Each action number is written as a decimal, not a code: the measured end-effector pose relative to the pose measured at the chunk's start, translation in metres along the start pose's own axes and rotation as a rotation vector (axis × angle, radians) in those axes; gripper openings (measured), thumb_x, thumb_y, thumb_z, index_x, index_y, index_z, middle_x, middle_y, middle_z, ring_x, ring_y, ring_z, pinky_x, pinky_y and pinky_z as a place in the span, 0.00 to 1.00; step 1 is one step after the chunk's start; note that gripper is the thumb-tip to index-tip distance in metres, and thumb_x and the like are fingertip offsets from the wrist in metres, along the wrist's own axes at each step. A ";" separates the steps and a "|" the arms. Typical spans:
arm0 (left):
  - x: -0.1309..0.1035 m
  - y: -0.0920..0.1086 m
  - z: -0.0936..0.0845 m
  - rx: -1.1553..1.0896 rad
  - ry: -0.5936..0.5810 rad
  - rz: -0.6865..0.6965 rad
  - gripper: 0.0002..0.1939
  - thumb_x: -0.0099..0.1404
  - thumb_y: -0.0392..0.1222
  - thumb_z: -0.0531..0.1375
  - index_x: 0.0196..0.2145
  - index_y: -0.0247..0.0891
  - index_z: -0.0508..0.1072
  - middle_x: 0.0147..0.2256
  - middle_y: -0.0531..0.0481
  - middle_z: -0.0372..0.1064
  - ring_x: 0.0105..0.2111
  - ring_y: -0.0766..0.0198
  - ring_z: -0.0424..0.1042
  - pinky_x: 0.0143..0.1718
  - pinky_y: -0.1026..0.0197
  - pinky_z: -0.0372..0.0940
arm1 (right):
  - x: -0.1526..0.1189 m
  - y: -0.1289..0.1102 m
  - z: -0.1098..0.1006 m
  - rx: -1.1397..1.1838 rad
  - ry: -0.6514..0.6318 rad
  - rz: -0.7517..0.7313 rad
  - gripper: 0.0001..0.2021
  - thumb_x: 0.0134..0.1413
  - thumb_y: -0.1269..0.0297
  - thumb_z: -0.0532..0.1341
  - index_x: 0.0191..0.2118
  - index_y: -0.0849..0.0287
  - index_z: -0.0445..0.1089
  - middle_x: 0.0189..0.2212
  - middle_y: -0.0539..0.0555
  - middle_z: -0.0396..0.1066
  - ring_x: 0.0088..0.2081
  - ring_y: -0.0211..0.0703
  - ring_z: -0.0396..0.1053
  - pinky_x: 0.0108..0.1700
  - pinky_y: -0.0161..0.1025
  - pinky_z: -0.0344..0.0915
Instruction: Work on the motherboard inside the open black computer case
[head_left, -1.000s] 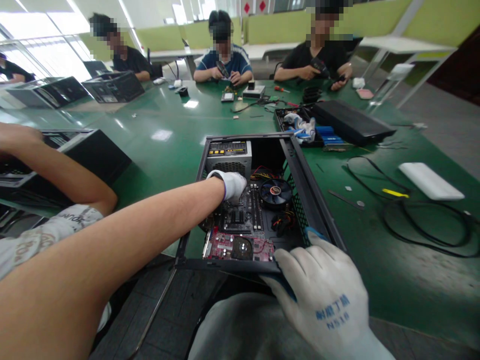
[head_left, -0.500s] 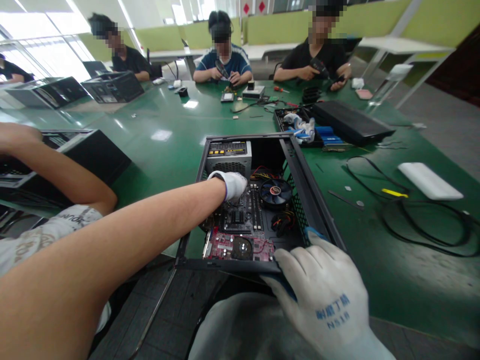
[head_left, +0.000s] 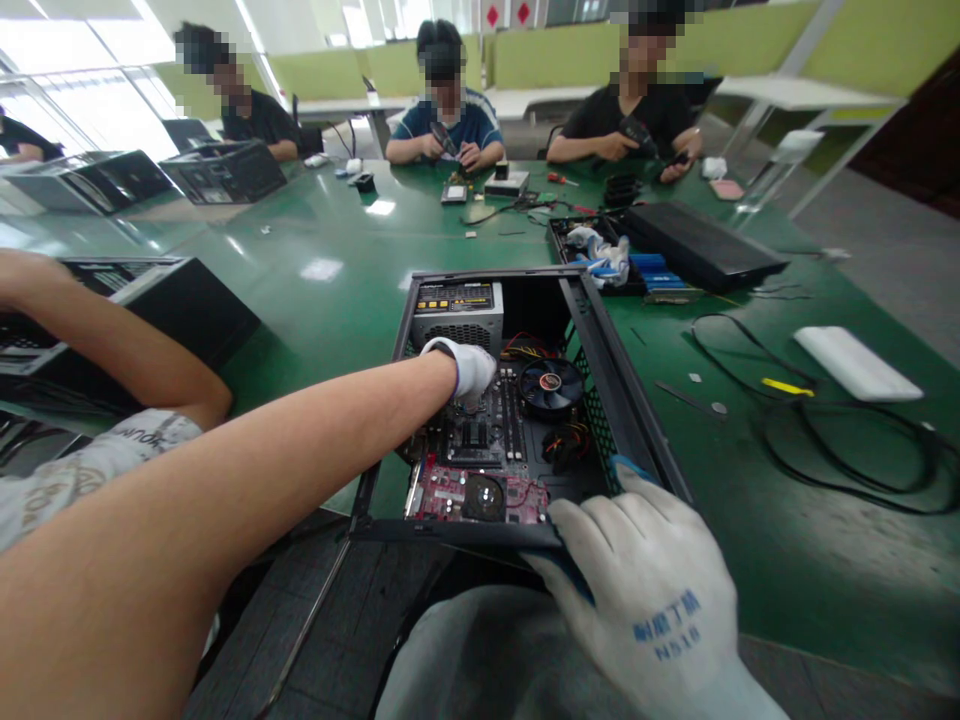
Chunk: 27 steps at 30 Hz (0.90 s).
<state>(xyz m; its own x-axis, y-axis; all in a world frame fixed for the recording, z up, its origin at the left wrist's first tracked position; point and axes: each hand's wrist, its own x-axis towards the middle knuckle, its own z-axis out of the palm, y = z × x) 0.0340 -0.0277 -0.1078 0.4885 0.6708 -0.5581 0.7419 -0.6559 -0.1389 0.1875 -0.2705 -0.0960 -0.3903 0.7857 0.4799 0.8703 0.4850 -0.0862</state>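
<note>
Centrally, an open black computer case (head_left: pixel 630 385) lies on a green table (head_left: pixel 322 335), its near end jutting past the table's edge above the wearer's lap. Both of the wearer's hands are in white gloves. The left hand (head_left: pixel 472 371) reaches down inside, over the motherboard (head_left: pixel 480 435) and just beside the power supply (head_left: pixel 457 312) in the far left corner; its fingertips are hidden, so whether they are apart or together cannot be told. The right hand (head_left: pixel 645 575) is clamped on the case's near right corner, fingers over the rim and thumb underneath. Inside, a fan (head_left: pixel 551 383) with a red hub sits right of the motherboard, above bunched wires (head_left: pixel 566 445), and a red card (head_left: pixel 450 493) lies nearest the wearer.

To the right are a cable with a yellow tag (head_left: pixel 786 387) and a white block (head_left: pixel 859 363). At left, another person's bare arm (head_left: pixel 161 345) rests over a second case (head_left: pixel 199 300). Across the table, a person in blue (head_left: pixel 446 125) and a person in black (head_left: pixel 600 125) each hold a tool.
</note>
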 end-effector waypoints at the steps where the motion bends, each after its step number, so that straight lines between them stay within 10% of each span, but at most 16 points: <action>1: 0.000 0.000 0.001 0.037 -0.011 0.009 0.31 0.38 0.43 0.74 0.44 0.33 0.81 0.47 0.35 0.77 0.48 0.43 0.75 0.51 0.53 0.68 | 0.000 0.000 0.000 -0.001 0.000 0.001 0.09 0.57 0.58 0.60 0.36 0.57 0.72 0.25 0.52 0.67 0.29 0.46 0.61 0.49 0.52 0.60; 27: -0.003 0.000 0.000 0.075 0.030 -0.024 0.28 0.43 0.40 0.72 0.45 0.32 0.81 0.46 0.36 0.77 0.46 0.46 0.76 0.48 0.56 0.70 | -0.001 -0.001 0.001 0.004 -0.012 0.022 0.09 0.56 0.57 0.61 0.37 0.57 0.73 0.25 0.51 0.68 0.29 0.47 0.62 0.50 0.53 0.61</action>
<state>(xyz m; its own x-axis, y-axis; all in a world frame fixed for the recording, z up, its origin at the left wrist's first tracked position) 0.0327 -0.0294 -0.1058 0.4852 0.6962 -0.5290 0.7181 -0.6625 -0.2133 0.1867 -0.2716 -0.0978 -0.3745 0.8008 0.4675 0.8775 0.4689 -0.1002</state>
